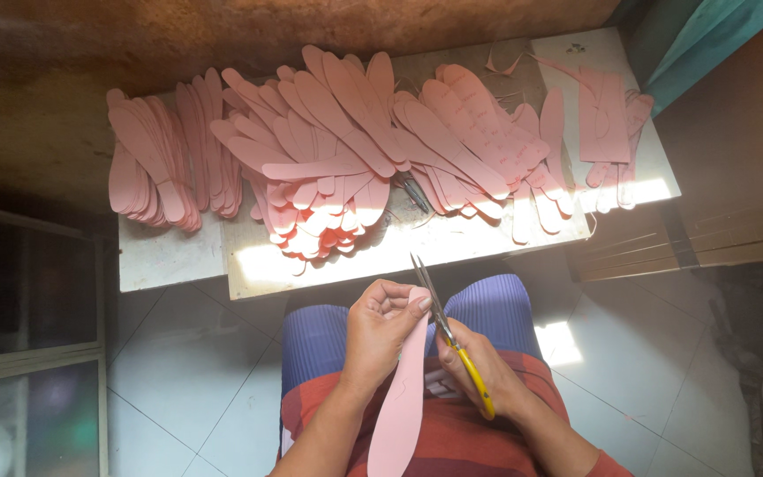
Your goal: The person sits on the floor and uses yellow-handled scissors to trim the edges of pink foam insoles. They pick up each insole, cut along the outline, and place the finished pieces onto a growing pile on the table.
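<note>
Pink insole-shaped foam piece (402, 389) lies lengthwise over the person's lap, its rounded upper end pinched in the left hand (381, 329), whose fingers are curled tight around the edge. Right hand (479, 371) is clenched on the yellow-handled scissors (449, 334); the blades point up and away from the body, parted, with their inner part touching the piece's upper right edge. Judged from this arrangement, the step in hand is trimming the outline near the top of the piece. Continuing the cut would call for closing the blades along the edge while the left hand turns the piece to feed the curve, keeping the fingertips out of the blade path. Beyond the knees stands a low pale table (169, 256) bearing fanned stacks of matching pink cut-outs (337, 141); a second, darker pair of scissors (417, 194) lies among them. Thin pink offcuts (507, 64) rest near the table's far edge. Pale floor tiles (187, 380) surround the seat.
</note>
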`<action>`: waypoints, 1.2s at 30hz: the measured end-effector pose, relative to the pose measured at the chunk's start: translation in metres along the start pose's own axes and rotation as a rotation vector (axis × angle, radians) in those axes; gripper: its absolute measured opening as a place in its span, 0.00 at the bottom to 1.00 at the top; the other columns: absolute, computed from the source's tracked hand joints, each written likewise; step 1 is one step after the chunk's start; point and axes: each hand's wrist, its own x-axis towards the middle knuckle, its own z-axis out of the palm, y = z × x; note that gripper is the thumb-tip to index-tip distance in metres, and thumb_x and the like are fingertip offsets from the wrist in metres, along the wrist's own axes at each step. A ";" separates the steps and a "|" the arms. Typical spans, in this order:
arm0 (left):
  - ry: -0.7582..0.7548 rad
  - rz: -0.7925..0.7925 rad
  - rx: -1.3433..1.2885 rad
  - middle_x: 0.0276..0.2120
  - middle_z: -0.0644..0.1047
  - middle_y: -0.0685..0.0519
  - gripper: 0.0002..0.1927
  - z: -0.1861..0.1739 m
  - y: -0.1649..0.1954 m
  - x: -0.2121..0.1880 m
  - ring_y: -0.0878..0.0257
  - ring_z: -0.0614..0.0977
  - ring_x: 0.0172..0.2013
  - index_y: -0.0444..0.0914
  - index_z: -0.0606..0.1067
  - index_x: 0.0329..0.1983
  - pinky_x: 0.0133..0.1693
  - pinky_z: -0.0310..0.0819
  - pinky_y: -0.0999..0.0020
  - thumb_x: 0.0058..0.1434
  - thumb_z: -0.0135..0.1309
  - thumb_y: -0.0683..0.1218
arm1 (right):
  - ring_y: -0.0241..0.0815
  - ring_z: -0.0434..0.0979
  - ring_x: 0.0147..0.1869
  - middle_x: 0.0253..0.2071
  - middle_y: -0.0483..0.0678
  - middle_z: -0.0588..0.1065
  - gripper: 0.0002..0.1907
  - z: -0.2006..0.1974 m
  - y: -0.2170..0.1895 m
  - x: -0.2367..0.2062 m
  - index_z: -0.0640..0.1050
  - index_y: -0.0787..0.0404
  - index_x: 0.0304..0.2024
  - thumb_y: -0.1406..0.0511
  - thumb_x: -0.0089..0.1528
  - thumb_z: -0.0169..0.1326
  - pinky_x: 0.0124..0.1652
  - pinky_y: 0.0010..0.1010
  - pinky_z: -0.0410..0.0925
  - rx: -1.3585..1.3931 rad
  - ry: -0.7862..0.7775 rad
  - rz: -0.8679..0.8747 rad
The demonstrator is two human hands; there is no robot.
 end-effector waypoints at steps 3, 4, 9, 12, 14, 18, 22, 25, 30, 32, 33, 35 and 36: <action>0.005 -0.012 0.048 0.33 0.82 0.48 0.08 0.000 0.003 0.000 0.69 0.83 0.33 0.31 0.76 0.40 0.35 0.77 0.77 0.60 0.62 0.38 | 0.32 0.65 0.24 0.22 0.41 0.64 0.33 -0.001 0.000 -0.001 0.67 0.57 0.36 0.35 0.62 0.40 0.25 0.28 0.64 -0.003 -0.011 0.001; 0.010 -0.021 0.073 0.33 0.83 0.48 0.08 0.000 0.005 0.000 0.69 0.82 0.33 0.31 0.76 0.40 0.34 0.77 0.77 0.60 0.62 0.38 | 0.33 0.65 0.24 0.22 0.41 0.64 0.33 -0.002 0.000 -0.001 0.66 0.57 0.36 0.35 0.61 0.40 0.25 0.28 0.64 -0.003 -0.013 0.000; 0.014 -0.042 0.117 0.32 0.83 0.49 0.08 -0.001 0.010 -0.001 0.69 0.83 0.32 0.32 0.77 0.39 0.34 0.78 0.77 0.59 0.62 0.39 | 0.31 0.65 0.24 0.21 0.40 0.65 0.33 -0.004 0.001 -0.002 0.67 0.57 0.35 0.35 0.62 0.40 0.24 0.28 0.65 0.003 -0.026 0.002; 0.007 -0.033 0.113 0.32 0.83 0.48 0.08 -0.002 0.009 0.000 0.69 0.82 0.32 0.31 0.77 0.39 0.34 0.77 0.77 0.60 0.63 0.39 | 0.32 0.65 0.23 0.21 0.40 0.64 0.32 -0.002 0.003 -0.001 0.66 0.57 0.35 0.36 0.62 0.41 0.23 0.27 0.64 0.035 -0.023 0.002; 0.002 -0.034 0.097 0.32 0.83 0.48 0.08 -0.002 0.006 0.000 0.69 0.82 0.32 0.31 0.77 0.39 0.34 0.77 0.77 0.60 0.63 0.39 | 0.32 0.65 0.22 0.21 0.40 0.64 0.32 -0.001 0.005 -0.002 0.66 0.57 0.35 0.36 0.62 0.41 0.23 0.27 0.64 0.057 -0.017 0.006; -0.005 -0.038 0.060 0.32 0.83 0.49 0.08 -0.001 0.002 0.001 0.69 0.83 0.33 0.32 0.76 0.39 0.34 0.78 0.76 0.59 0.63 0.39 | 0.31 0.64 0.22 0.21 0.40 0.64 0.31 -0.001 0.008 -0.003 0.66 0.56 0.34 0.36 0.62 0.41 0.22 0.27 0.63 0.066 -0.010 0.003; -0.015 -0.031 0.071 0.32 0.83 0.49 0.08 -0.004 0.002 0.002 0.69 0.83 0.33 0.32 0.76 0.38 0.35 0.77 0.76 0.60 0.63 0.40 | 0.33 0.62 0.22 0.21 0.41 0.62 0.30 -0.005 0.011 -0.003 0.66 0.57 0.34 0.39 0.63 0.41 0.23 0.28 0.61 0.013 -0.026 -0.003; -0.034 -0.034 0.074 0.32 0.83 0.49 0.08 -0.006 0.004 0.002 0.69 0.83 0.33 0.32 0.77 0.38 0.36 0.78 0.76 0.60 0.63 0.40 | 0.33 0.61 0.30 0.26 0.42 0.62 0.29 -0.012 0.010 -0.002 0.66 0.59 0.33 0.41 0.68 0.42 0.29 0.28 0.63 -0.114 -0.008 -0.159; -0.047 -0.067 0.172 0.32 0.83 0.49 0.09 -0.004 0.010 0.002 0.70 0.82 0.32 0.32 0.78 0.39 0.35 0.78 0.77 0.58 0.64 0.41 | 0.35 0.63 0.29 0.26 0.43 0.63 0.30 -0.015 -0.002 -0.003 0.67 0.59 0.36 0.39 0.66 0.40 0.30 0.29 0.64 -0.085 -0.043 -0.142; -0.066 -0.075 0.194 0.32 0.83 0.50 0.10 -0.002 0.011 0.000 0.70 0.83 0.32 0.32 0.78 0.39 0.35 0.78 0.77 0.58 0.64 0.41 | 0.35 0.64 0.29 0.27 0.43 0.64 0.32 -0.013 -0.008 -0.005 0.66 0.58 0.38 0.37 0.64 0.39 0.30 0.29 0.65 -0.031 -0.058 -0.132; -0.074 -0.068 0.195 0.33 0.84 0.50 0.10 0.000 0.012 0.000 0.70 0.83 0.32 0.32 0.78 0.39 0.35 0.78 0.77 0.58 0.64 0.41 | 0.35 0.66 0.28 0.27 0.43 0.64 0.34 -0.013 -0.010 -0.006 0.66 0.58 0.40 0.35 0.62 0.39 0.30 0.29 0.67 0.008 -0.075 -0.107; -0.080 -0.066 0.204 0.33 0.84 0.50 0.10 0.002 0.013 0.000 0.70 0.83 0.33 0.32 0.78 0.39 0.36 0.78 0.77 0.58 0.64 0.41 | 0.35 0.66 0.28 0.27 0.42 0.64 0.37 -0.014 -0.013 -0.005 0.66 0.58 0.40 0.32 0.59 0.38 0.30 0.30 0.67 0.062 -0.093 -0.080; -0.078 -0.075 0.211 0.32 0.83 0.49 0.10 0.003 0.014 0.000 0.70 0.83 0.32 0.32 0.78 0.39 0.35 0.78 0.77 0.58 0.64 0.41 | 0.35 0.65 0.28 0.28 0.42 0.63 0.39 -0.014 -0.013 -0.006 0.66 0.58 0.39 0.30 0.58 0.37 0.29 0.30 0.67 0.078 -0.093 -0.072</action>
